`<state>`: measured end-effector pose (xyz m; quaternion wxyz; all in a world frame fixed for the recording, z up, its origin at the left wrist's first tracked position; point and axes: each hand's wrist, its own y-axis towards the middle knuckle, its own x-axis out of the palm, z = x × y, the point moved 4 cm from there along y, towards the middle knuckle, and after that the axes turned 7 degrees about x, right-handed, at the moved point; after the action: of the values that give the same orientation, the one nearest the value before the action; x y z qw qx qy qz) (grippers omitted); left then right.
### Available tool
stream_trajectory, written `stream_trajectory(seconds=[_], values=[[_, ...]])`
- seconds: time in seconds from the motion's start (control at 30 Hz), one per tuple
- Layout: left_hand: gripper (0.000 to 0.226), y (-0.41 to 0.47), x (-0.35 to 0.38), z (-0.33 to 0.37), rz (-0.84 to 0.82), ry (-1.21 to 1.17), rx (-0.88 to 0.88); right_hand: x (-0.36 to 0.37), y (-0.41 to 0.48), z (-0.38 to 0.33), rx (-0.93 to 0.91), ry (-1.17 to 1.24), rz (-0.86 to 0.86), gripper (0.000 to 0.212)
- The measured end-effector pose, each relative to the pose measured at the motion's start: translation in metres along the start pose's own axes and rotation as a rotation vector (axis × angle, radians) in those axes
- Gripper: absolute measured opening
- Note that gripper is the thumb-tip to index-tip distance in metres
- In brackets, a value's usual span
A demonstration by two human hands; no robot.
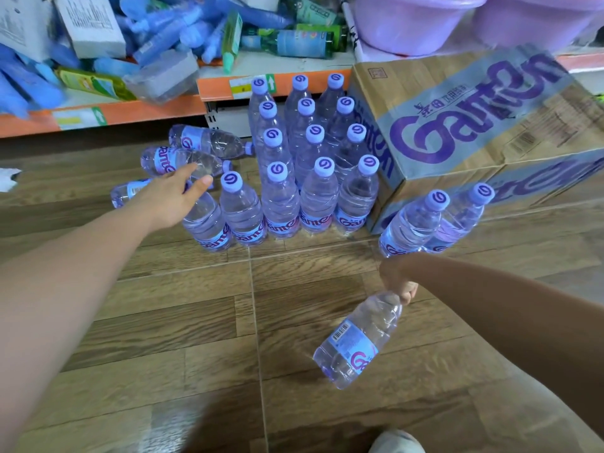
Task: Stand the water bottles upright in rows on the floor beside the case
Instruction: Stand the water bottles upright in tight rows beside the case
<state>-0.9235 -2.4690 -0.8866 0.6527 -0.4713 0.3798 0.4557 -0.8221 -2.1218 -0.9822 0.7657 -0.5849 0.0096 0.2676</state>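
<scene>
Bottles in the standing block (304, 165) sit caps up in three tight files, shoulder to shoulder against the side of the case (457, 132); packed that way each one props its neighbour and the rows stay straight. Two more upright bottles (238, 210) extend the front row toward your left hand, so that edge is probably where the next ones go. A separate upright pair (434, 220) stands at the near corner of the case, just beyond your right hand.

Loose stock: three bottles lie on their sides on the floor (163, 322) beyond and beside your left hand, caps pointing toward the block. They lie where they can roll, so none counts as placed yet.

Left hand (173, 197): arm fully extended, palm down, fingers loosely spread and wide, nothing enclosed. The fingertips reach over the nearest fallen bottle (183, 160), and the thumb tip is close to the cap of the leftmost upright one; whether anything is actually touched cannot be told. Judged intent: pick up a fallen bottle.

Right hand (400, 284): closed around the neck end of a carried bottle (356, 343), cap hidden inside the fist. The bottle hangs tilted below the hand, base toward you and apparently clear of the floor. Gripping at the neck lets you swing the base down first and set it upright beside the rows.
</scene>
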Motion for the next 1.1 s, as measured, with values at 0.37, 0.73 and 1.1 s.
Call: stream_trajectory(seconds=[0.37,0.73,1.1], values=[[0.054,0.011,-0.017,-0.037,0.12,-0.039,0.031,-0.059,-0.042,-0.026,-0.413,1.021,-0.146,0.023],[0.058,0.001,-0.008,-0.075,-0.011,0.043,0.045,-0.055,-0.037,-0.113,-0.245,0.513,0.262,0.022],[0.05,-0.003,0.003,-0.062,-0.028,-0.097,0.058,-0.063,-0.031,-0.214,-0.346,0.723,0.22,0.066]])
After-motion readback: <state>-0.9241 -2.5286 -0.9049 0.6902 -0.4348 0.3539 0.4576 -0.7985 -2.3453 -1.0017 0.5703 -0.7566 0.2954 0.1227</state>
